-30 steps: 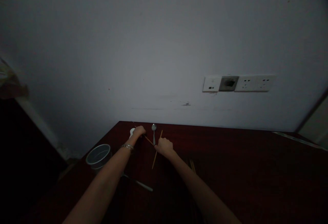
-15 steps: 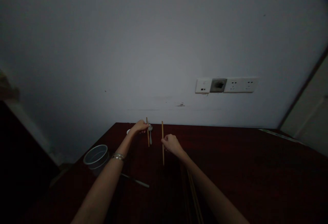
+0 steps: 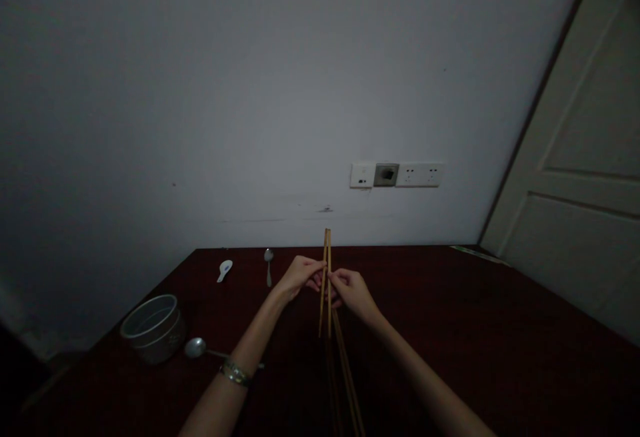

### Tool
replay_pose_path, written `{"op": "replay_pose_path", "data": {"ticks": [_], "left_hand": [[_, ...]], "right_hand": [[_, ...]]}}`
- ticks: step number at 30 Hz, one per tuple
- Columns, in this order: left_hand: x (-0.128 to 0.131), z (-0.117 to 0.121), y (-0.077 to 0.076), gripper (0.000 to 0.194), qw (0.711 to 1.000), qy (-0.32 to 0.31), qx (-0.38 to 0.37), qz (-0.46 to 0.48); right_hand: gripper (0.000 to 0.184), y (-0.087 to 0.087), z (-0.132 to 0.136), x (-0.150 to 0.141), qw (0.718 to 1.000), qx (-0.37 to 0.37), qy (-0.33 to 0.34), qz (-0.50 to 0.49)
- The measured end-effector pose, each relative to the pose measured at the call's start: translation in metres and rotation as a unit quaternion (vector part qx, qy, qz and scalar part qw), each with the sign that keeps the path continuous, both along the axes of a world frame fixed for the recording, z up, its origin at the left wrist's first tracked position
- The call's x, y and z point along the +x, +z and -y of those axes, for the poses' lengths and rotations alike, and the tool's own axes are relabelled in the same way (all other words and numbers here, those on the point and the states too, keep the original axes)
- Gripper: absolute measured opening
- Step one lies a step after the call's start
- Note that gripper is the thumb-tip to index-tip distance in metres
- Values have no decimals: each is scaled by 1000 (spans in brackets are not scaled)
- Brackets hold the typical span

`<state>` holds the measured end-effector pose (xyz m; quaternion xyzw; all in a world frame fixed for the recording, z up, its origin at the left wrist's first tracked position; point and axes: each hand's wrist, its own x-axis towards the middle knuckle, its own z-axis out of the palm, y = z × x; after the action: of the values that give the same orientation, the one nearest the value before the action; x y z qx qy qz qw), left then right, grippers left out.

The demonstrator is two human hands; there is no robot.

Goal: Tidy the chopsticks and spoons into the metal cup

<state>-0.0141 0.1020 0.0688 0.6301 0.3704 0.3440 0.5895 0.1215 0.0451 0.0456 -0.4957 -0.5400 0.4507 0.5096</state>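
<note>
My left hand (image 3: 304,273) pinches one wooden chopstick (image 3: 322,304) near its upper half. Close beside it, my right hand (image 3: 349,289) grips a second chopstick (image 3: 329,250). The two sticks stand nearly upright in view, side by side, their tops almost level and their lower ends slightly apart. Below my hands, more chopsticks (image 3: 349,377) lie on the dark red table (image 3: 425,317), running toward the bottom edge. Fingertips of both hands are partly hidden behind the sticks.
At the left stands a clear round container (image 3: 155,334). Near it, a long-handled metal spoon (image 3: 195,348) lies partly under my left forearm. Farther back are a white soup spoon (image 3: 225,269) and a small metal spoon (image 3: 269,267). A wall with sockets (image 3: 420,174) rises behind; a door (image 3: 575,210) is right.
My left hand has carried its chopstick rightward, away from the small metal spoon, to beside the one in my right hand. The view has turned, showing more of the door.
</note>
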Motion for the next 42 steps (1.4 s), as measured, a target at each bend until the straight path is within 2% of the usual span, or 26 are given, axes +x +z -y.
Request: {"op": "replay_pose_path", "data": {"ticks": [5,16,19,23,25,30,32,36,42], "left_hand": [[15,10,-12,28,999,-16,-32,23],[18,12,-30,24,996,-38,-77,0],[19,14,-30,24,996,-39,-76,-2],[21,17,-26,21,996,-39,-78,-5],[22,21,-23,20,996,-50,-78,1],[29,34,-17,22,994,-81,-80,-2],[33,40,-16,21,992,-93,-83,-5],[38,51,-15,21,988,-124,-96,-7],[39,58,-13,25,982,-150,-111,-26]], "right_hand": [[41,-7,9,12,1000,-8,-4,7],[46,-26,10,28,993,-62,94,23],[46,-23,11,30,991,-66,110,38],[45,-10,15,40,985,-70,142,70],[44,-1,15,49,987,-64,129,70],[34,13,5,68,999,-8,-23,-25],[37,14,2,72,996,5,-52,-71],[47,14,0,73,992,29,-55,-111],[43,17,3,71,994,23,-52,-93]]}}
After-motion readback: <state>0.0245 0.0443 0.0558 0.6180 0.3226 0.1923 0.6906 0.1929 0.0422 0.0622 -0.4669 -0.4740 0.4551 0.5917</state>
